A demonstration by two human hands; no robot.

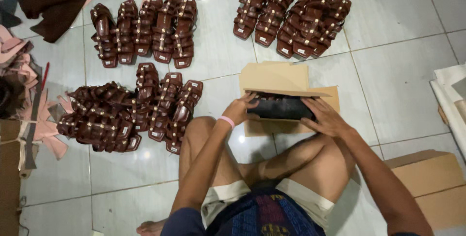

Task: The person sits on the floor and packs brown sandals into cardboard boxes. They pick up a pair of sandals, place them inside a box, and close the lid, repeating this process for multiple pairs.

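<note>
I sit on a white tiled floor with a brown cardboard shoe box in front of my knees. A black-wrapped bundle of dark sandals lies in the box. My left hand, with a pink band at the wrist, grips the bundle's left end. On the bundle's right end rests my right hand, fingers spread over it. Both hands press the bundle down into the box, whose lid flap stands behind.
Several brown strappy sandals lie in groups: one at upper left, one at upper right, one at left. Pink leather scraps lie at the left edge. Another cardboard box sits at right.
</note>
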